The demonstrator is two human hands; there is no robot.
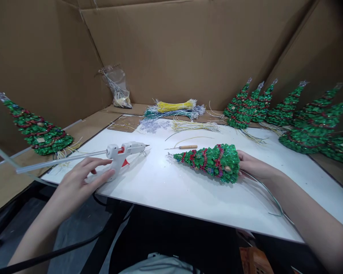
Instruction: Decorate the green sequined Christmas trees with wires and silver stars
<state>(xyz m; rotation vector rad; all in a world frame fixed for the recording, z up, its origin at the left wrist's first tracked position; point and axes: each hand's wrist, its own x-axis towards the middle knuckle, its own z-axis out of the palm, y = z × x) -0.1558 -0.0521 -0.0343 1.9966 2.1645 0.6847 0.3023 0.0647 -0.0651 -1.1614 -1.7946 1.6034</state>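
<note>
- Your glittery green cone-shaped tree with red garland (208,161) is on its side over the white tabletop (160,194), tip pointing left.
- Right hand (253,164) has it pinched at the wide base, thin trailing wires (270,194) alongside.
- Left hand (85,173) is loosely curved and part-open at the handle of the white glue gun with red trigger (134,147); can't tell if it's touching.
- Tree's probably light and stiffish, not slippery. Stick with the base; that clear star tip (170,156) looks snappable.
- Count: one glue gun, one wooden-handled awl (188,147), one tree held, one similar tree at left (42,133), about eight at right (311,131), some cut off.
</note>
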